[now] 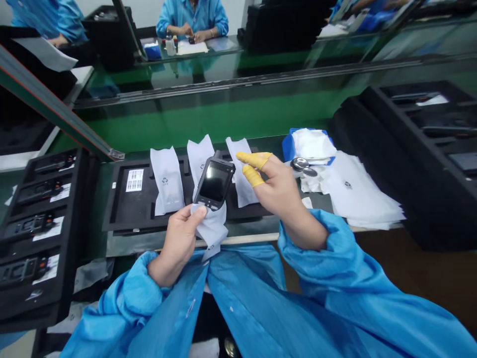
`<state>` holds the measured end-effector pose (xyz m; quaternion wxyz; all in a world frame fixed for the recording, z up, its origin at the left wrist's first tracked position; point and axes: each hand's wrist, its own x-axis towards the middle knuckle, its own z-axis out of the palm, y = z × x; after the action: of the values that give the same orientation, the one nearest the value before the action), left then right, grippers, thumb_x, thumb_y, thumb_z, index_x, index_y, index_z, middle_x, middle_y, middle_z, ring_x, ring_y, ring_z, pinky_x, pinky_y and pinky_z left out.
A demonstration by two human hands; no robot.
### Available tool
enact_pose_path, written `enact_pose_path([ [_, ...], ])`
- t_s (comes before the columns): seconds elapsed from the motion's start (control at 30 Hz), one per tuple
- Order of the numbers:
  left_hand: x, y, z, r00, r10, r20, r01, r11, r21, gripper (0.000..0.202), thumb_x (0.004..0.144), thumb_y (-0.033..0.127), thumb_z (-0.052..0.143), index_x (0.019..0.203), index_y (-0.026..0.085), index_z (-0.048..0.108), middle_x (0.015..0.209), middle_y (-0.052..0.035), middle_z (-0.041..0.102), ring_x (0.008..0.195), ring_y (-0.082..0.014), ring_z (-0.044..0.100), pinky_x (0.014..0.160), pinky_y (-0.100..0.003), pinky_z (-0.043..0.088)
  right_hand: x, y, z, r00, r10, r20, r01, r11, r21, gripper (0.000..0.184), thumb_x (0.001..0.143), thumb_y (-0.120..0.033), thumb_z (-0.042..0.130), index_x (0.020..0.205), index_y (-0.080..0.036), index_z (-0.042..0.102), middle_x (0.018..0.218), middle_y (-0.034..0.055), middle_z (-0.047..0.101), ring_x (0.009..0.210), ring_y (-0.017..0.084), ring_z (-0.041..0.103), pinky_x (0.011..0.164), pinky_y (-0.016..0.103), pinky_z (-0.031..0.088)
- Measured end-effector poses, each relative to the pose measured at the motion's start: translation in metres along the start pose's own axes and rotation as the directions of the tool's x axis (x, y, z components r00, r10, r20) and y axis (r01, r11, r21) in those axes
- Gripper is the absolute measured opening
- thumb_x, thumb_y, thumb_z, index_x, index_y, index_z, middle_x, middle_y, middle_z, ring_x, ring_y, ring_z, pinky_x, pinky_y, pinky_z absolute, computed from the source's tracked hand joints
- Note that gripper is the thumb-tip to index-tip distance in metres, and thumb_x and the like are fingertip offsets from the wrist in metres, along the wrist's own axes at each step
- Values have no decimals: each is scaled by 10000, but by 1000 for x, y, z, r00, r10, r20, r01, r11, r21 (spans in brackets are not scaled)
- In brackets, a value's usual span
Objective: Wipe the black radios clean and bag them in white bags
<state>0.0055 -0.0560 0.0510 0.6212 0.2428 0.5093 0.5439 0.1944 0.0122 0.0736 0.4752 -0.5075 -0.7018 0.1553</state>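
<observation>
My left hand (181, 236) grips a black handheld device (215, 182) with a dark screen and a stubby antenna, its lower end in a white bag (213, 226) that hangs below. Just right of the device, my right hand (274, 184) is raised with yellow finger cots on the thumb and index finger; these are apart and nothing shows between them. Behind the device, white bags lie on a black foam tray (121, 206), one bag (166, 184) at its middle left. A label sheet (134, 180) rests in the tray's left part.
At left stands a foam tray (70, 209) with several devices. On the right are a blue box of white wipes (313, 144), round metal lids (300, 163), a pile of white bags (357, 191) and stacked black trays (395, 164). Co-workers in blue sit beyond the green partition (208, 117).
</observation>
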Motion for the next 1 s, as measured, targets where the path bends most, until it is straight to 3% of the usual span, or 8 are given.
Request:
enact_pose_path([
  [0.13, 2, -1, -1, 1000, 4, -9, -4, 1000, -3, 441, 447, 468, 909, 693, 142, 740, 648, -32, 703, 595, -138, 604, 594, -248, 482, 16, 6, 16, 971, 177, 159, -209, 954, 217, 302, 822, -255, 593, 1089, -229, 731, 1051, 42, 738, 972, 183, 669, 931, 391, 522],
  [0.23, 3, -3, -2, 1000, 1, 3, -1, 1000, 2, 445, 465, 474, 904, 709, 139, 743, 638, -35, 700, 599, -149, 615, 597, -259, 492, 34, 7, 28, 909, 309, 278, -404, 816, 413, 273, 820, -271, 623, 1057, -181, 726, 973, 45, 751, 899, 158, 676, 907, 372, 528],
  [0.37, 4, -8, -7, 999, 14, 48, -16, 999, 37, 443, 503, 499, 891, 726, 146, 744, 661, -32, 713, 610, -149, 628, 610, -258, 506, 51, 2, 37, 853, 369, 368, -513, 723, 464, 145, 805, -245, 645, 856, -152, 745, 805, 23, 737, 745, 123, 647, 822, 319, 533],
  [0.47, 6, -6, -13, 987, 97, 130, -112, 987, 116, 416, 596, 518, 850, 795, 164, 759, 739, -33, 742, 667, -151, 655, 649, -243, 516, 54, -9, 34, 910, 270, 316, -396, 795, 460, 123, 771, -264, 679, 763, -160, 742, 825, 21, 739, 800, 147, 653, 814, 310, 523],
  [0.63, 14, 15, -15, 923, 315, 219, -373, 872, 318, 518, 737, 612, 707, 1038, 193, 758, 936, -56, 768, 925, -238, 700, 825, -313, 554, 49, -42, 23, 985, -38, 170, -25, 936, 350, 130, 800, -246, 641, 822, -197, 759, 846, 10, 749, 820, 156, 672, 813, 312, 532],
  [0.77, 19, 33, -10, 845, 499, 192, -533, 762, 368, 537, 827, 640, 584, 1080, 195, 745, 1027, -71, 760, 1043, -265, 686, 922, -352, 543, 46, -68, 22, 966, -256, 32, 245, 951, 188, 162, 849, -245, 601, 878, -229, 760, 847, 8, 748, 800, 153, 669, 780, 311, 541],
  [0.87, 22, 39, -11, 793, 568, 220, -609, 753, 249, 586, 754, 597, 705, 1206, 225, 670, 1208, -86, 703, 1185, -269, 623, 1011, -369, 502, 53, -77, 23, 943, -316, -100, 328, 935, 136, 176, 882, -268, 580, 882, -236, 752, 838, 11, 742, 793, 155, 669, 772, 318, 548],
  [1.0, 26, 42, -17, 822, 525, 221, -555, 825, 107, 734, 589, 452, 881, 1230, 224, 604, 1206, -104, 699, 1147, -264, 644, 949, -366, 535, 72, -77, 25, 923, -318, -218, 354, 924, 148, 216, 919, -350, 546, 933, -250, 737, 878, 18, 735, 848, 169, 681, 808, 343, 555],
])
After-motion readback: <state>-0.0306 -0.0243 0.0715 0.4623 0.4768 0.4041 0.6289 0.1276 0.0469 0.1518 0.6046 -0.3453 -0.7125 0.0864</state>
